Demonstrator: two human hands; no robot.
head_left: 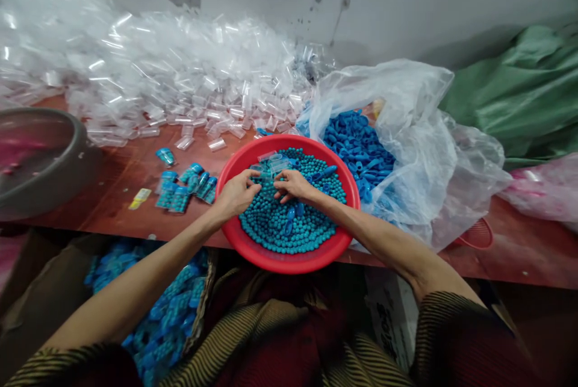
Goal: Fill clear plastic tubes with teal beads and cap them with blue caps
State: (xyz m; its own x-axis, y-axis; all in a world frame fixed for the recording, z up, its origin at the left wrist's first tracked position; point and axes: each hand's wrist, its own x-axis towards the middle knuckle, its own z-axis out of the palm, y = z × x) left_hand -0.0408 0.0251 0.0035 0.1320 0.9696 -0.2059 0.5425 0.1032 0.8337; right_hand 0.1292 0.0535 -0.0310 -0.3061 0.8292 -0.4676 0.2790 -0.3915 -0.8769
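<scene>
A red basin [347, 227] holds many small turquoise beads [289, 242], several blue caps [289, 221] and some clear plastic tubes [279, 164]. My left hand [237, 193] is over the basin's left side, thumb and fingers bent around the end of a clear tube [263, 174], which is hard to see against the beads. Just to its right, my right hand [292, 185] hovers low over the beads with its fingers curled. What lies between those fingertips is too small to make out.
Bead-filled tubes [179, 197] with blue caps lie left of the basin. Behind spreads a heap of clear tubes [180, 68]. A plastic bag [419, 116] spills blue caps [359, 146] at right. A grey tub [67, 176] stands far left, above a box of filled tubes [167, 315].
</scene>
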